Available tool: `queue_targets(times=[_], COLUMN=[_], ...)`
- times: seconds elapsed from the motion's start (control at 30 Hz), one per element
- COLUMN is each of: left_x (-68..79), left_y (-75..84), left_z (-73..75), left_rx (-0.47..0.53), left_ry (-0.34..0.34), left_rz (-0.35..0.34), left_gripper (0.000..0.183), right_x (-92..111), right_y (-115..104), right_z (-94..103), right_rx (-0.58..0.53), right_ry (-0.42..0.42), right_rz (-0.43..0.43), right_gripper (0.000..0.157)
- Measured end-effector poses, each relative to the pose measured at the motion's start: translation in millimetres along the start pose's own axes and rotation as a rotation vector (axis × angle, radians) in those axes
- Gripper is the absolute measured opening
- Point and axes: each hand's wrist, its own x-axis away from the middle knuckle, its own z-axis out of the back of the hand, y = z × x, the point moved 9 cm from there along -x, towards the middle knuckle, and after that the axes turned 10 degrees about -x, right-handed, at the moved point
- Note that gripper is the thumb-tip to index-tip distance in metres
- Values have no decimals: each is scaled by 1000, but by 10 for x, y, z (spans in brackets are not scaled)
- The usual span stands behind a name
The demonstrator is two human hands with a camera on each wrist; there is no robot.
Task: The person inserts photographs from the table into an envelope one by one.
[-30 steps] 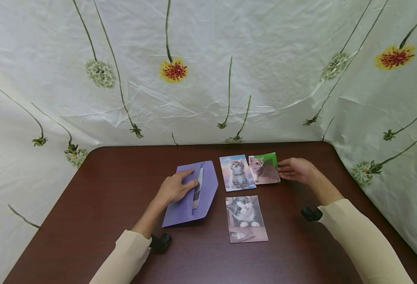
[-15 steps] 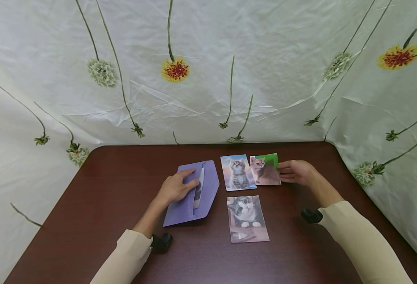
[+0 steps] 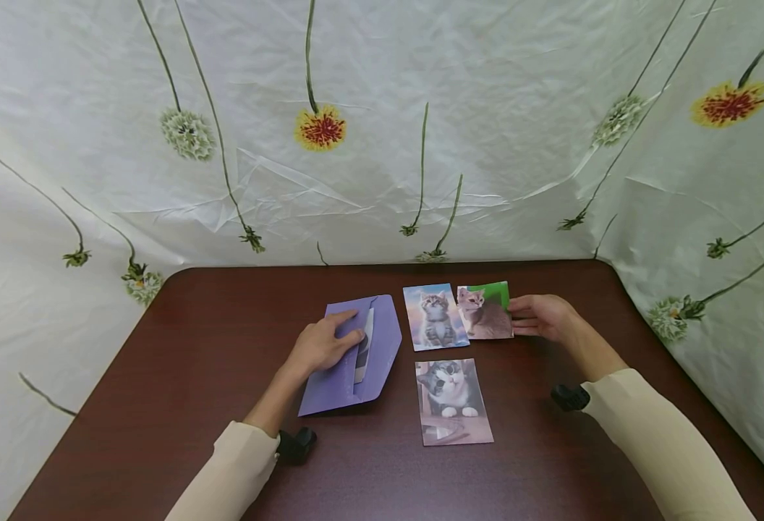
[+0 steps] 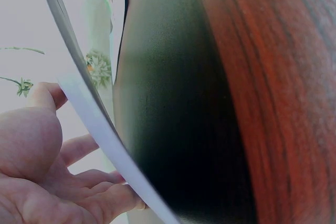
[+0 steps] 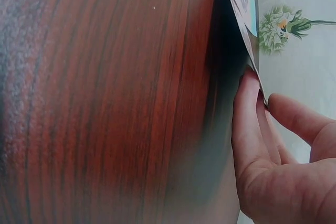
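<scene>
Pinches green-backed cat photo (image 3: pixel 484 314) by its three-o'clock edge with right hand (image 3: pixel 543 317). Rests left hand (image 3: pixel 319 346), fingers extended, on purple envelope (image 3: pixel 333 391), toward eight-thirty from it. Includes kitten photo (image 3: pixel 436 322) touching at nine o'clock, gray cat photo (image 3: pixel 453 401) at seven, brown table (image 3: pixel 538 467) beneath.

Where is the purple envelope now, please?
In the head view, the purple envelope is on the brown table, touched by the left hand, left of the blue-sky kitten picture.
</scene>
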Motion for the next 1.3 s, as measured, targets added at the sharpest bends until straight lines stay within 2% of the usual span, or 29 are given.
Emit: queue_targets(times=[1.03, 1.17, 1.3], left_x=[-8, -5, 5], left_y=[-6, -6, -1], left_z=[15, 11, 11], left_rx=[0, 2, 4], left_ry=[-5, -8, -8], left_rz=[-3, -5, -7], left_gripper=[55, 55, 55], right_x=[236, 239, 251], right_y=[-247, -248, -255], right_z=[184, 208, 216], right_rx=[43, 45, 38], right_ry=[10, 3, -3], right_rz=[33, 32, 35], right_gripper=[55, 52, 41])
